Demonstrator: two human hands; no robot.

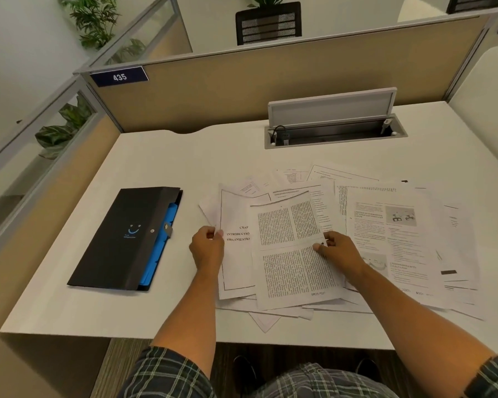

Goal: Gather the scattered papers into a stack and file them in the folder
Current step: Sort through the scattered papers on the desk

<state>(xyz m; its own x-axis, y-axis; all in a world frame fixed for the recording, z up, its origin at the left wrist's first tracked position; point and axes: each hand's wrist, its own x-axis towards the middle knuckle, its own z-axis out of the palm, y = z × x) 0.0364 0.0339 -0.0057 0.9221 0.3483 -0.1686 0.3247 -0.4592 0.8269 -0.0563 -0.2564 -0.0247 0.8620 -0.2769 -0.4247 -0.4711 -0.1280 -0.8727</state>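
Several printed papers point(391, 225) lie overlapping across the right half of the white desk point(167, 156). On top in the middle is a two-column text sheet point(288, 254), partly covering a bordered title page point(236, 271). My left hand point(207, 248) pinches the left edge of the title page. My right hand point(339, 248) grips the right edge of the two-column sheet, thumb on top. A black folder point(121, 239) with a blue smile mark and blue dividers lies closed at the left, apart from the pile.
An open cable tray point(334, 133) with a raised lid sits at the back of the desk. Beige partition walls point(242, 87) enclose the back and left sides. One paper corner point(266, 324) reaches near the desk's front edge.
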